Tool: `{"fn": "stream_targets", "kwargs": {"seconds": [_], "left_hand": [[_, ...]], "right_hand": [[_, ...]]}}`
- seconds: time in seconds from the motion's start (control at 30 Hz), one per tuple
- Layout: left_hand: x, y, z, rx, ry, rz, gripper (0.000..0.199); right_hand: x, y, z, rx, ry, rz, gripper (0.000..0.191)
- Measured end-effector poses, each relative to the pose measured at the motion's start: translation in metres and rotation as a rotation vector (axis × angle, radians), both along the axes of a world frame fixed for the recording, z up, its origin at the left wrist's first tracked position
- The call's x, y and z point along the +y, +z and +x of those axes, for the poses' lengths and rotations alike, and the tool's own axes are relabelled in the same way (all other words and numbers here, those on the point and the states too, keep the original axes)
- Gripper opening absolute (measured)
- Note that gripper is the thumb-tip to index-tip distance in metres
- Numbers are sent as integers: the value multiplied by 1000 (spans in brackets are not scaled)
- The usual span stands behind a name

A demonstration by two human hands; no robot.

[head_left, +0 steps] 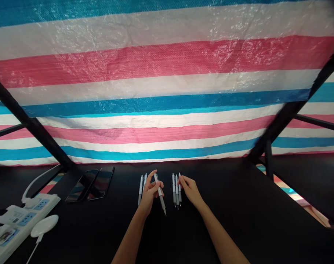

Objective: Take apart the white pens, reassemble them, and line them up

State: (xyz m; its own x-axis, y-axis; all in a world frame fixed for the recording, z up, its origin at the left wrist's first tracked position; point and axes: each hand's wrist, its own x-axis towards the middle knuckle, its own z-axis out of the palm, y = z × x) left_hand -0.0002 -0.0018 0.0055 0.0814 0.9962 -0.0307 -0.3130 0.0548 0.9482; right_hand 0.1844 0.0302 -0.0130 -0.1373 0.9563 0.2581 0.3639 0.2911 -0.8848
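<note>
My left hand (149, 192) is closed around a white pen (159, 192) with a grey grip, its tip slanting down to the right toward me. Beside that hand, two similar pens (141, 189) lie on the black table, one partly hidden behind my fingers. To the right is a row of three white pens with grey grips (176, 190), lying side by side with tips toward me. The fingers of my right hand (191, 189) are pinched at the upper end of the row's rightmost pen (180, 189), which still lies along the row.
Two dark phones (101, 183) lie at the left on the table (238, 212). A white power strip (26, 220) with plugs and a round white charger (44, 225) are nearer me. Black frame bars (282, 128) and a striped sheet (167, 135) enclose the far side.
</note>
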Motion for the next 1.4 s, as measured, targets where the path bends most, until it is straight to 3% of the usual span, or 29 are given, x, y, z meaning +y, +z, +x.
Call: {"fn": "stream_targets", "kwargs": {"seconds": [0.27, 0.57, 1.03, 1.27, 1.4], "left_hand": [[-1, 3, 1, 18, -36, 7, 77], [2, -4, 0, 6, -57, 17, 62], [4, -5, -1, 7, -50, 21, 55], [4, -4, -2, 9, -11, 11, 70], [4, 0, -8, 74, 87, 56, 88]], "right_hand": [[-1, 1, 0, -23, 0, 17, 48], [0, 1, 0, -30, 5, 8, 49], [0, 2, -1, -38, 3, 23, 49], [-1, 3, -1, -37, -3, 16, 50], [0, 1, 0, -37, -4, 11, 49]]}}
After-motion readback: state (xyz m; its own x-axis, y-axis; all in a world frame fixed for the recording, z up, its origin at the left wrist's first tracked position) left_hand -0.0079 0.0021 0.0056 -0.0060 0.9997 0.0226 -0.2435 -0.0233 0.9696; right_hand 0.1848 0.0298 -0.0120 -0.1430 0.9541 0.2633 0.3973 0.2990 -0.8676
